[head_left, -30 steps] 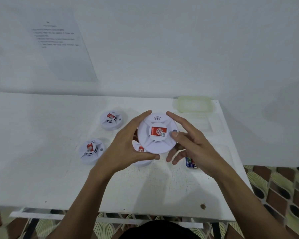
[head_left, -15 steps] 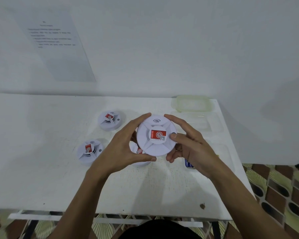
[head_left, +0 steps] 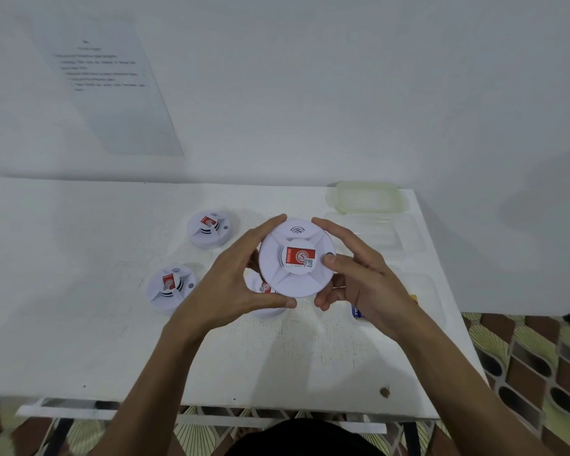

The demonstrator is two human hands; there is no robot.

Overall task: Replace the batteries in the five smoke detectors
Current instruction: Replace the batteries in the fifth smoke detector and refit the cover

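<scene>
Centrally, held smoke detector point(head_left: 297, 258) is lifted above the white table point(head_left: 79, 324), face toward the camera.
- Look: round white disc, raised hub with four ribs running to the rim. Red-and-white label with a small QR code on the hub. Sound-wave mark at its 12 o'clock, small grey-blue button at its 3 o'clock.
- Left hand point(head_left: 234, 287): curled round the rim, fingertip at 11 o'clock, thumb at 6 o'clock.
- Right hand point(head_left: 362, 284): grips the opposite rim, index finger at 1 o'clock, thumb lying on the face by the button, other fingers curled beneath.

Around, taken from the held unit:
- 10 o'clock: far detector point(head_left: 211, 229) resting on the table, label up.
- 8 o'clock: near-left detector point(head_left: 170, 287), on the table, apart from the hands.
- 7 o'clock: hidden detector point(head_left: 262, 287), mostly covered by the held unit and the left hand; only a sliver of red label shows.
- 1 o'clock: clear container point(head_left: 366, 197) at the table's back edge.
- 5 o'clock: blue pack point(head_left: 356, 313), largely behind the right wrist; contents not readable.

Printed sheet point(head_left: 112, 93) on the wall, text too blurred to read.
</scene>
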